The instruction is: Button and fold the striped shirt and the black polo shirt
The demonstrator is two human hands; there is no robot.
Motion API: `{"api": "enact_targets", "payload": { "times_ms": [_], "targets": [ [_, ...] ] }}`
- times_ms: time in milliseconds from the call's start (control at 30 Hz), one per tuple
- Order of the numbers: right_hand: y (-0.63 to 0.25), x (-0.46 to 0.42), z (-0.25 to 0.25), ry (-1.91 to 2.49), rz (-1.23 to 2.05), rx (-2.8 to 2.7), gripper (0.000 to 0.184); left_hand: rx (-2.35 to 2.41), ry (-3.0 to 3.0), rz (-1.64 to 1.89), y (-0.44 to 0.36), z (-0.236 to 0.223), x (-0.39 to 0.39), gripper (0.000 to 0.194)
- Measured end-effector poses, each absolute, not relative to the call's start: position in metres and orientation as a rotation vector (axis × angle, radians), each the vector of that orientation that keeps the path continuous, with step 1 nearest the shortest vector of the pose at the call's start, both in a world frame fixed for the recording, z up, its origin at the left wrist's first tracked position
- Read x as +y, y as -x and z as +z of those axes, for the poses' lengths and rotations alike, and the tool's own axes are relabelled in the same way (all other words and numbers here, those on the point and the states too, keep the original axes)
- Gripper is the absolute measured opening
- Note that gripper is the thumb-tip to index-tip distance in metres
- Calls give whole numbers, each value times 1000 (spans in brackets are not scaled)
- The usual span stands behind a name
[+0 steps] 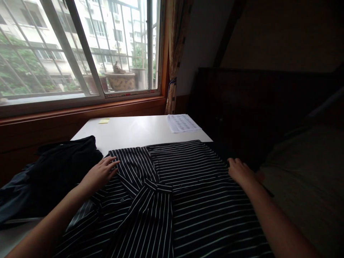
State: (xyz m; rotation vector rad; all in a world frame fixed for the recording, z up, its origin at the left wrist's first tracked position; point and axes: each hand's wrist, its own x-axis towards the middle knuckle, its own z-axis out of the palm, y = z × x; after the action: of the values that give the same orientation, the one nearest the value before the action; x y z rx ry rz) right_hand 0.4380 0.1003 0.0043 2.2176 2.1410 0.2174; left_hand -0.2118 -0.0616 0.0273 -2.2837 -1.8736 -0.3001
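A black shirt with thin white stripes (pixel 193 168) lies spread over the white table, its sleeves folded in across the body. One cuffed sleeve (pixel 150 215) points away from me, over the middle. My left hand (pixel 103 169) rests at the shirt's left edge near the shoulder, fingers stretched and slightly apart, holding nothing. At the right edge, my right hand (pixel 240 172) has its fingers curled over the shirt's border and appears to grip the cloth; the fingertips are partly hidden in shadow.
A heap of dark clothes (pixel 67 168) sits on the left of the white table (pixel 129 129). Printed sheets (pixel 183 123) and a yellow sticky note (pixel 104 121) lie toward the back. Beyond stand a barred window (pixel 80 46) and a tied curtain (pixel 176 50). Dark furniture (pixel 255 107) is at right.
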Motion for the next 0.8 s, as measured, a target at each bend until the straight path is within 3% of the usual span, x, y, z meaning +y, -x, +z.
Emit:
{"api": "enact_targets", "payload": {
  "times_ms": [367, 600, 800],
  "targets": [
    [-356, 219, 17, -2373, -104, 2549, 36, -2287, 1990, -240, 227, 21, 29, 49],
    [-330, 265, 9, -2441, -348, 2513, 43, -2421, 1952, -185, 243, 16, 42, 31],
    [-327, 283, 6, -2515, -431, 2512, 35, -2435, 1962, -191, 252, 20, 50, 23]
  ]
}}
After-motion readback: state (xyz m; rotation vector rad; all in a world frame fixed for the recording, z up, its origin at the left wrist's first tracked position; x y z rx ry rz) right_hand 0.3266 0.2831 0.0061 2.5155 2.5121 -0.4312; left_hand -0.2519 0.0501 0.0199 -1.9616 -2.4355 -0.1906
